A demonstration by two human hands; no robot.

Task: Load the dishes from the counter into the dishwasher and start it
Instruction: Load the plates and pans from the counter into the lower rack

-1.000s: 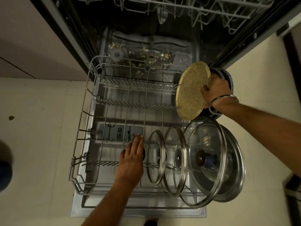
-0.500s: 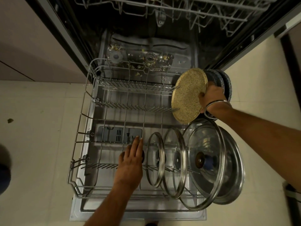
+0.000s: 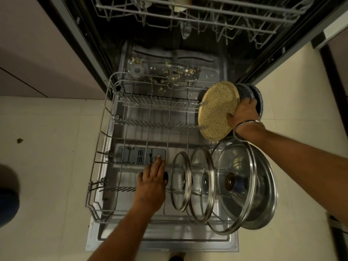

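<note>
A person leans over an open dishwasher, its lower rack (image 3: 105, 140) pulled out above the lowered door (image 3: 162, 242) and a pale tiled floor (image 3: 47, 166). The right hand (image 3: 243, 113) grips a round, speckled tan plate (image 3: 216, 112) by its right edge, thumb on the near face and fingers (image 3: 250, 99) curled behind the rim, holding it on edge at the rack's far right corner, where its left rim touches the tine rows. Just behind those fingers stand two dark speckled plates (image 3: 259, 95), partly hidden by the hand. A metal bangle (image 3: 246, 127) circles the right wrist.

The left hand (image 3: 152, 183) reaches into the rack's near section, fingers (image 3: 159, 164) straight and pressed together, palm down, holding nothing; whether they touch the wires cannot be told. Just right of these fingers a black knob (image 3: 165, 178) juts from the small glass lid (image 3: 181, 181), which stands on edge. Beyond it stand a medium glass lid (image 3: 204, 185), a large glass lid (image 3: 237, 187) and a steel lid (image 3: 267, 200) leaning at the rack's right end. The upper rack (image 3: 197, 14) is overhead.
</note>
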